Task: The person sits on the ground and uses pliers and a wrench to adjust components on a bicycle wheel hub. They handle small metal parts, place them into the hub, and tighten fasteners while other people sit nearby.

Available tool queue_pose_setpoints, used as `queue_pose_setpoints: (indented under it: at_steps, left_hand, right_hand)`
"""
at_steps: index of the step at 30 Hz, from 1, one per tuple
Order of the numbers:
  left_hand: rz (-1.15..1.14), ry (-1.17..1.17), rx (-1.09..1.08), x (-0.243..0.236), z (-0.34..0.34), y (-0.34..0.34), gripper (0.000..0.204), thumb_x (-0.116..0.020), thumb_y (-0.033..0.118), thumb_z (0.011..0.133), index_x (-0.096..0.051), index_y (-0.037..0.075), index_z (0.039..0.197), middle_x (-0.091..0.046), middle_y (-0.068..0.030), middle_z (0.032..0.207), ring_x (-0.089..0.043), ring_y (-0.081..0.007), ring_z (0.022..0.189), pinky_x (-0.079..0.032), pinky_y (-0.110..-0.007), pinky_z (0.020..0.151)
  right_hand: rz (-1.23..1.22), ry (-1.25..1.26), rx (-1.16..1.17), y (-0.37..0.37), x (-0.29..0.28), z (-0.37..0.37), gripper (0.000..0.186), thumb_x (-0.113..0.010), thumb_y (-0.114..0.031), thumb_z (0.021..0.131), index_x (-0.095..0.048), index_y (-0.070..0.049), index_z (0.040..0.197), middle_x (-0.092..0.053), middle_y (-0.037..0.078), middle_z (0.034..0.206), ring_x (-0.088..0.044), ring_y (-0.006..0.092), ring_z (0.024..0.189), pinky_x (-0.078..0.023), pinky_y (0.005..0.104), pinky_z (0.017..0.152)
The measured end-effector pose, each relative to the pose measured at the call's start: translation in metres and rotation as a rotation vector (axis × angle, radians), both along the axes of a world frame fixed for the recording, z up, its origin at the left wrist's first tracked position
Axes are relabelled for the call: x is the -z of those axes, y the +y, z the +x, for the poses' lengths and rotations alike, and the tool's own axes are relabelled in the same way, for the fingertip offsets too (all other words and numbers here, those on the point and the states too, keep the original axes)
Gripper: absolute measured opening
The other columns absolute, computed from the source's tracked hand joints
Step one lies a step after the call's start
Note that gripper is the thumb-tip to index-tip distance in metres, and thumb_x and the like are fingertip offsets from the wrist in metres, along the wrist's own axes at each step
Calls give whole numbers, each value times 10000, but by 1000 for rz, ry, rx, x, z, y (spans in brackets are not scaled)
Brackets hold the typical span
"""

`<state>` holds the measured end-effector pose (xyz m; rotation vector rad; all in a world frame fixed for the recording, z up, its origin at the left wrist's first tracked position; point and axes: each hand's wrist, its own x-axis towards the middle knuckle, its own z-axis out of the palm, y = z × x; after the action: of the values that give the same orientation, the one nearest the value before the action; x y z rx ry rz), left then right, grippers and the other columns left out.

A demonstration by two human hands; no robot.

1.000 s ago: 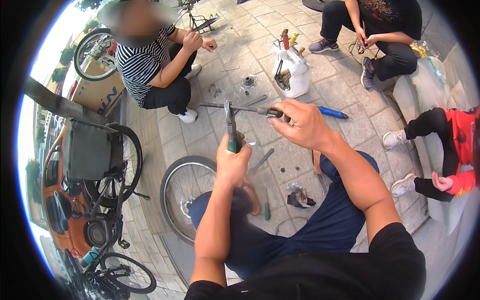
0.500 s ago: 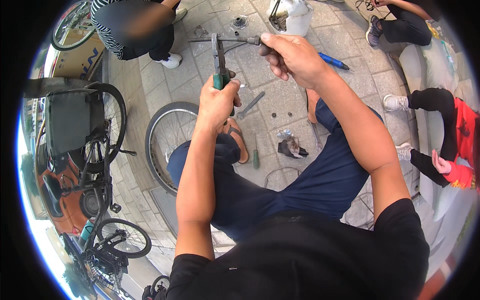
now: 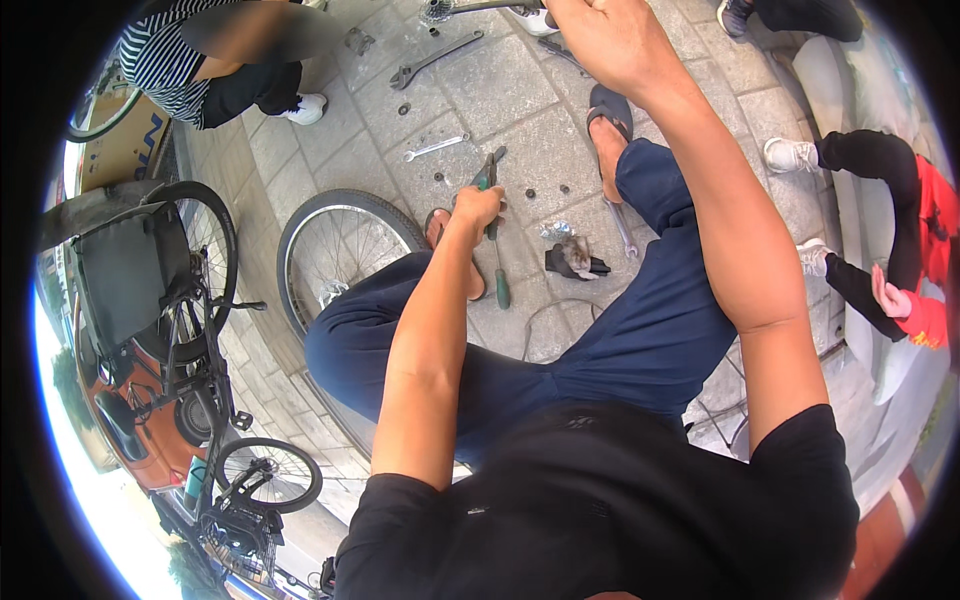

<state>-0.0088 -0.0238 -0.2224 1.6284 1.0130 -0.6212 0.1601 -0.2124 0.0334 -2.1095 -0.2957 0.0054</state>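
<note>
My left hand (image 3: 480, 205) is low over the paving near my left sandal, closed around green-handled pliers (image 3: 488, 176) with their dark jaws pointing away from me. My right hand (image 3: 612, 48) is raised at the top edge, its fingers curled and partly cut off. A dark metal axle (image 3: 490, 9) reaches leftward from it and appears to be held in its fingers. Below the left hand lies a green-handled screwdriver (image 3: 502, 288). A combination wrench (image 3: 437, 148) and a larger adjustable wrench (image 3: 436, 62) rest beyond it.
A bicycle wheel (image 3: 290, 262) lies by my left knee. Between my feet are crumpled foil (image 3: 556, 230), a dark rag or glove (image 3: 573, 262) and another wrench (image 3: 621, 228). A parked bicycle (image 3: 205, 330) stands left. A person in stripes (image 3: 165, 60) crouches far left; another in red (image 3: 932, 250) sits right.
My left hand has dropped from the axle toward the ground, taking the pliers with it. My right hand has risen to the top edge with the axle. The view has shifted too.
</note>
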Motion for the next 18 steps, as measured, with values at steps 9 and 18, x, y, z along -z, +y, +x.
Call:
queue_pose_setpoints:
  at_steps: [9, 18]
  left_hand:
    - [454, 116, 390, 126, -78, -22, 723, -690, 424, 992, -485, -95, 1451, -640, -364, 1346, -635, -482, 1285, -487, -529, 1098]
    - [-34, 174, -869, 177, 17, 0, 404, -743, 379, 1022, -656, -15, 1025, -689, -136, 825, -678, -246, 656, -554, -394, 557]
  right_hand:
    - [-65, 188, 53, -39, -10, -2, 411, -578, -352, 1044, -719, 7, 902, -661, 152, 798, -644, 234, 744, -493, 389, 702]
    - [194, 339, 102, -42, -9, -11, 392, -584, -325, 1116, -669, -12, 897, -474, -40, 655, -421, 38, 598, -343, 238, 559]
